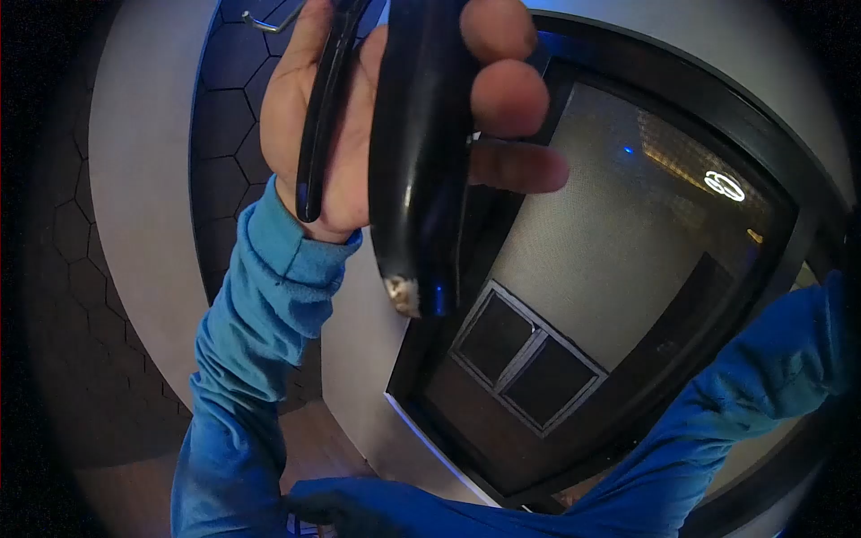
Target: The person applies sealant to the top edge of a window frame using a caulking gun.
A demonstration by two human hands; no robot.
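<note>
My left hand (289, 125) is raised close to the camera and is closed around a black caulking gun (417, 179). Its thin black handle lies across the palm, and the thicker trigger is under the fingers. Paint is worn off the trigger's lower end. A bent metal rod sticks out at the upper left, by the thumb. The upper part of the gun is cut off by the frame's top edge. On the right side only a blue sleeve shows; my right hand lies outside the view.
Behind the gun stands a large dark-framed glass panel (619, 233) with lights reflected in it. A pale wall strip (143, 179) and dark hexagon-patterned wall (238, 134) are at the left. Brownish floor (327, 448) shows low down.
</note>
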